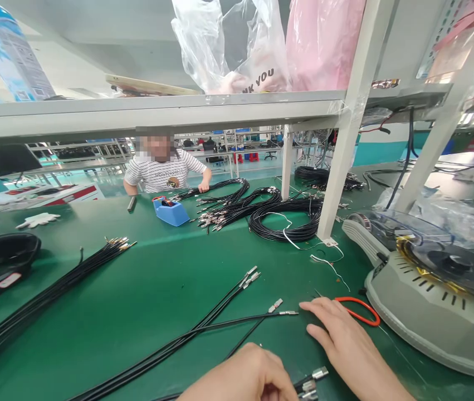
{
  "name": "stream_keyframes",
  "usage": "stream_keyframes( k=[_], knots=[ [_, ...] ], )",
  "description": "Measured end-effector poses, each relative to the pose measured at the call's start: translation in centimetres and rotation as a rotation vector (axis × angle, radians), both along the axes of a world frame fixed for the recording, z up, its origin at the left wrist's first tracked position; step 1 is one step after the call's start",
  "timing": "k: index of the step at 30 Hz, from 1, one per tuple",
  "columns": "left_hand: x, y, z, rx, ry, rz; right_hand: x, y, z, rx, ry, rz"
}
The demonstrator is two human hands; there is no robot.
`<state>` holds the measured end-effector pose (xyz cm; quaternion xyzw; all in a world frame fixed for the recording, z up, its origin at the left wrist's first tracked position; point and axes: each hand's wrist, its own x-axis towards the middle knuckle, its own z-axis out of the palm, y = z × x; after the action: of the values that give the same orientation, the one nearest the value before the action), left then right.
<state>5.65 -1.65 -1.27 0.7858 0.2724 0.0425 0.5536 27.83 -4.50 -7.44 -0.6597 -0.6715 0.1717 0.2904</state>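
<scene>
Blk cables (194, 333), grn bench (136, 295)
Yr R hand (339, 328) open nr red loop handle (376, 317); yr L hand (245, 376) curled by metal cable tips (320, 373), can't tell if gripping.

I've got left hand (240, 374) on screen, bare, smooth-backed, round-knuckled; now right hand (337, 328), bare too, slim tapering fingers (320, 308), uncovered wrist (360, 356) running into bare forearm (381, 384).

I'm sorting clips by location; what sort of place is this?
Probably a cable-assembly workshop: bundled black cables with metal terminals lie on a long green workbench, along with a gray tape-dispensing machine.
</scene>
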Motion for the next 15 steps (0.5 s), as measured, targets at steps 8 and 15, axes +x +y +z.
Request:
stream_keyframes(
  k=[8, 15],
  knots=[
    [1.2, 1.5, -1.5, 0.537, -0.071, 0.376, -1.1, 1.1, -0.6, 0.090, -0.140, 0.039],
    [2.3, 2.0, -5.5, 0.723, 0.180, 0.208, -0.2, 1.9, -3.2, 0.222, -0.143, 0.116]
  ],
)
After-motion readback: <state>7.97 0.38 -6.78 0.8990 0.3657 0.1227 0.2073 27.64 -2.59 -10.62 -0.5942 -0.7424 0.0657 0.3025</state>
